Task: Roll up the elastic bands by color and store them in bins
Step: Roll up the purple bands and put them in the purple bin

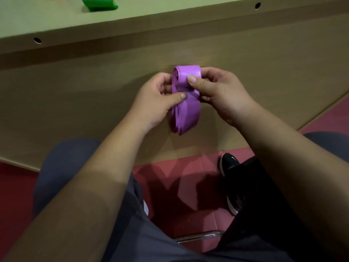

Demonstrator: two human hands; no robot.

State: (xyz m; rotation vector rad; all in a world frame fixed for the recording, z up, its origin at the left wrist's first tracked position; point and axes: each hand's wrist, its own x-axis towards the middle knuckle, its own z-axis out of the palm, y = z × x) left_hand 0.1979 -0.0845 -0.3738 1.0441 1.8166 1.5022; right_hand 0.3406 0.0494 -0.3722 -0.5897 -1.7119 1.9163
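1. Nearest the camera is the lap (132,233) in dark trousers, with both bare forearms reaching forward over it.
2. Far left and up, a green band (99,3) lies on the table (170,19), cut off by the frame edge; whether it is rolled or only bunched I cannot tell.
3. The left hand (151,99) pinches the loose tail of the purple band (186,103) just under its roll, with the thumb on the front and the fingers curled behind.
4. The purple band is in the air between the hands, in front of the table's side panel and not on the table. Its top end is wound into a small roll, and the rest hangs down in flat layers.
5. The right hand (221,91) grips the roll, with the thumb pressed on its face and the fingers curled round the back.
6. Lower right, a black shoe (229,165) rests on the red floor.
7. Rolling looks barely begun, as most of the band is unwound. The stretchy material likely wants to spring open, so a slack right thumb could let the roll unwind.
8. The hanging layers may slide apart and wind in crooked, giving a lopsided roll.
9. With nothing beneath it, a dropped band would fall to the floor.
10. No bin is in view, so the roll may loosen while being carried to one.
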